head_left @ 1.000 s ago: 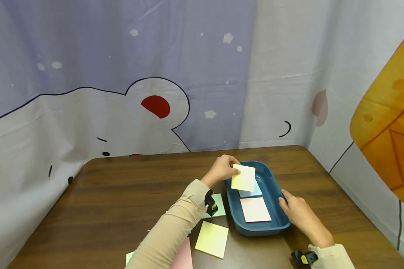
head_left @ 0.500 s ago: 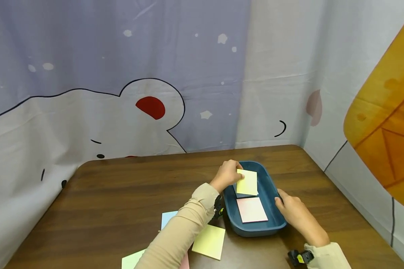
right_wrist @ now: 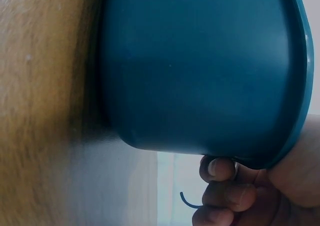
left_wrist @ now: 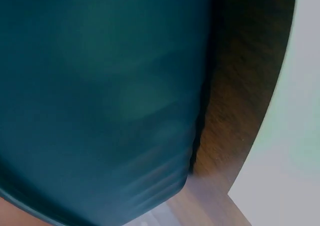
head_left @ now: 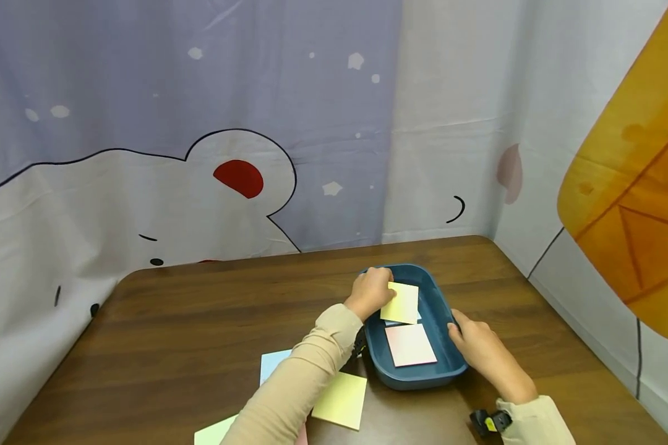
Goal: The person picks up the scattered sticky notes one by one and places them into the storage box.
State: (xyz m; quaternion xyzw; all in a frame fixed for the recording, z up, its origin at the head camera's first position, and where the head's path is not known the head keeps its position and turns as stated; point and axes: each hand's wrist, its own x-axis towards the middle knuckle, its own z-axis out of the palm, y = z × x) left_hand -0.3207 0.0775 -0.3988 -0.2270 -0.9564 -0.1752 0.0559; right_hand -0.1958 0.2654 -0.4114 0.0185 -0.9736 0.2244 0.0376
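Note:
My left hand (head_left: 372,292) reaches over the left side of a blue tray (head_left: 444,337) and pinches a yellow sticky note pad (head_left: 403,303) between thumb and fingers. The yellow pad overlaps a light blue pad (head_left: 392,322), of which only a thin edge shows. Nearer to me in the tray lies a pale pink pad (head_left: 411,345). My right hand (head_left: 481,346) grips the tray's right rim, the thumb on top; in the right wrist view its curled fingers (right_wrist: 230,196) lie under the rim. The left wrist view is mostly filled by the tray's outer wall (left_wrist: 110,105).
On the wooden table (head_left: 200,334) left of the tray lie another yellow pad (head_left: 342,402), a light blue pad (head_left: 273,363) and a light green pad (head_left: 214,431), partly hidden by my left sleeve. A printed curtain (head_left: 334,123) hangs behind the table.
My left hand has lowered the yellow pad further into the tray, over the light blue pad, covering most of it. The view has turned slightly right; my right hand keeps its grip on the rim.

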